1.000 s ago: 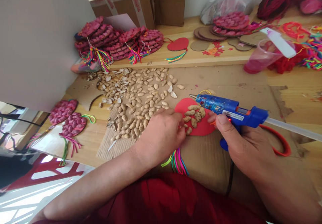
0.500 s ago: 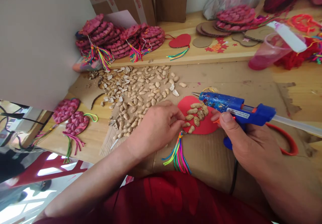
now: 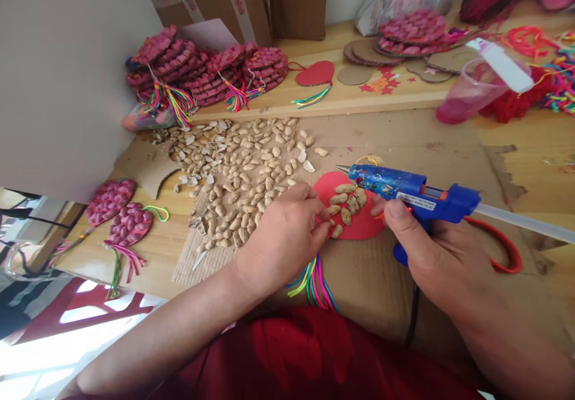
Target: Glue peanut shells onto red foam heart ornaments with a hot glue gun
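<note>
A blue hot glue gun point(image 3: 390, 187) with a clear glue stick at its back is gripped in my right hand point(image 3: 442, 256). Its metal nozzle points left, above the upper edge of a red card piece point(image 3: 363, 226). Several peanuts point(image 3: 345, 217) in their shells sit on that card. My left hand point(image 3: 283, 238) is closed at the card's left edge, its thumb and fingertips pinched on a peanut that they mostly cover. A multicoloured tassel point(image 3: 317, 286) hangs from the card's lower edge, partly behind my left hand.
Loose peanuts point(image 3: 251, 166) and shells spread over the cardboard to the left. Pink peanut-covered pieces point(image 3: 179, 70) with tassels are stacked on the back ledge. A cup of pink liquid point(image 3: 467, 94) stands back right. Orange-handled scissors point(image 3: 507, 247) lie behind my right hand.
The view has shifted slightly. My left hand has come down over the card's left edge, covering the small peanut there and the tassel's top. My right hand keeps the glue gun in much the same place.
</note>
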`<move>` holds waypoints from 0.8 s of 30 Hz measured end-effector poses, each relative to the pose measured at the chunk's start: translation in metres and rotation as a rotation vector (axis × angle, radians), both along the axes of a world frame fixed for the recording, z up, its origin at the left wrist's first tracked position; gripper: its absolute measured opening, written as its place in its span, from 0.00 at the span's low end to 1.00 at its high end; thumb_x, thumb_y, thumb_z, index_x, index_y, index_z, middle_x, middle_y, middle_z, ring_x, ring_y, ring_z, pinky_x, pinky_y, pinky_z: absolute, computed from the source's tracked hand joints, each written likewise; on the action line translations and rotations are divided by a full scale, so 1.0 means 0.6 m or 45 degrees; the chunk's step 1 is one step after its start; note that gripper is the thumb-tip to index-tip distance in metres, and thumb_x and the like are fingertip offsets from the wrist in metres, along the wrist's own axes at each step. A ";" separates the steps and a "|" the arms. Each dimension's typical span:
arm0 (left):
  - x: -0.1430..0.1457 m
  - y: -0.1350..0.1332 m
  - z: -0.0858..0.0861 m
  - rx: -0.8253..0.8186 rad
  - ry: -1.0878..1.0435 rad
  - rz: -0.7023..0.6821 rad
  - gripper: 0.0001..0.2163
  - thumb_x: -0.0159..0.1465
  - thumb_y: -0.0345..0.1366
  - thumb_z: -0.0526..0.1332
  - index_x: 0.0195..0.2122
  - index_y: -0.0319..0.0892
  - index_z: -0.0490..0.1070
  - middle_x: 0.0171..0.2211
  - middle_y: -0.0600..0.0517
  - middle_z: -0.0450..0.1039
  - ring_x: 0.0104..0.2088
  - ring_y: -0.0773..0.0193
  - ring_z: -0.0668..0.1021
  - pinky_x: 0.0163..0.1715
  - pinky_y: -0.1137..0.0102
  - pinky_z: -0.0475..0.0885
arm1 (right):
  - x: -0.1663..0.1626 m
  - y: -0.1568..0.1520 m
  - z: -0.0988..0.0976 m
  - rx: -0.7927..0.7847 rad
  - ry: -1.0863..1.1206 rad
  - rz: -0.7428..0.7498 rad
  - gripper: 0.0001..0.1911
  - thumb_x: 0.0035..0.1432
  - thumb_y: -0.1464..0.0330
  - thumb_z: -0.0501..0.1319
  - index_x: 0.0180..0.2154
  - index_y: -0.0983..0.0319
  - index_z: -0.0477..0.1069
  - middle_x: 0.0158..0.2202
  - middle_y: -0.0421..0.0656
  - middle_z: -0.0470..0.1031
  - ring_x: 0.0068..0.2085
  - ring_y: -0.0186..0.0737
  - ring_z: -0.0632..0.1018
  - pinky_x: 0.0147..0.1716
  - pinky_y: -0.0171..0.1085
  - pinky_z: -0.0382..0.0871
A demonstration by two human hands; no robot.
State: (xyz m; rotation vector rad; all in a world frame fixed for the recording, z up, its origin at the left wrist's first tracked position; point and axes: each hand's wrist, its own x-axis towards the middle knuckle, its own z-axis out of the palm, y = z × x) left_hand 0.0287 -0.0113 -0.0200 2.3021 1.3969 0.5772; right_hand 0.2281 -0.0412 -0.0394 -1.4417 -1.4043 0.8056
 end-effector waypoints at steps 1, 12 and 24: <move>0.001 0.000 0.000 0.002 0.009 0.001 0.04 0.61 0.26 0.66 0.32 0.42 0.80 0.36 0.51 0.75 0.37 0.64 0.77 0.40 0.69 0.72 | 0.000 0.000 0.001 0.000 -0.002 0.005 0.12 0.67 0.55 0.61 0.39 0.54 0.77 0.39 0.40 0.81 0.42 0.45 0.80 0.45 0.45 0.76; 0.003 -0.001 -0.001 0.003 0.058 0.034 0.04 0.61 0.27 0.65 0.31 0.41 0.79 0.36 0.50 0.75 0.37 0.63 0.77 0.40 0.68 0.73 | 0.001 0.000 0.002 0.004 -0.039 0.004 0.11 0.66 0.56 0.61 0.36 0.53 0.77 0.33 0.38 0.79 0.37 0.43 0.80 0.39 0.41 0.75; 0.003 -0.002 -0.002 -0.011 0.047 0.029 0.05 0.60 0.25 0.65 0.30 0.41 0.78 0.37 0.50 0.74 0.37 0.64 0.77 0.40 0.69 0.73 | -0.002 0.002 0.004 0.018 -0.012 0.007 0.11 0.66 0.56 0.61 0.35 0.54 0.76 0.33 0.38 0.78 0.36 0.40 0.78 0.38 0.38 0.74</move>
